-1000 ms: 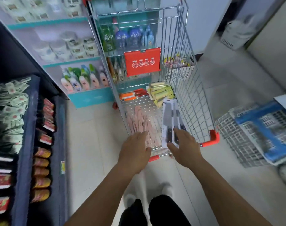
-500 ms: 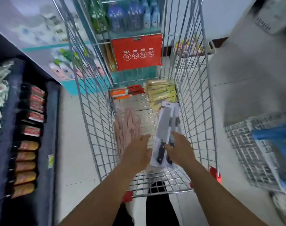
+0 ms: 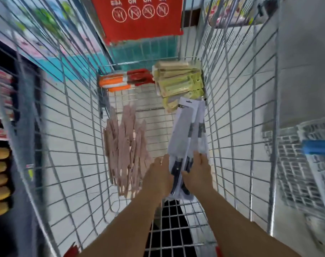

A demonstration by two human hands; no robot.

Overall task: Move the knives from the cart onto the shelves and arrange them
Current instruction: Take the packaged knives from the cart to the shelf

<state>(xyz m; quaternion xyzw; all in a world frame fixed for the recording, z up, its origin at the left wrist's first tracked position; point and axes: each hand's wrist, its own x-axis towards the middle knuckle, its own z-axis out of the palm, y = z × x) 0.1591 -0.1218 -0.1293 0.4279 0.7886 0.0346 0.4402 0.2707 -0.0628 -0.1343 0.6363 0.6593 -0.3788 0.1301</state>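
Both my arms reach down into the wire cart [image 3: 237, 112]. A stack of white-carded knife packs [image 3: 188, 127] with black handles leans along the cart's right side. My left hand [image 3: 159, 174] grips the packs' lower left edge, and my right hand [image 3: 198, 171] grips their lower right edge over the handles. More knives lie on the cart floor: a pile of pinkish-beige ones [image 3: 125, 145] at the left, orange and red ones [image 3: 124, 80] at the far end, and yellow-green packs [image 3: 178, 80] at the far right.
A red sign [image 3: 137, 15] hangs on the cart's far end. Dark shelves with packaged goods [image 3: 0, 164] stand at the left. A wire basket with a blue item [image 3: 306, 160] sits on the floor to the right. Teal shelving [image 3: 80, 65] lies beyond the cart.
My head and arms have moved forward and down into the cart. Both hands went from the cart's near edge to closing round the white knife packs.
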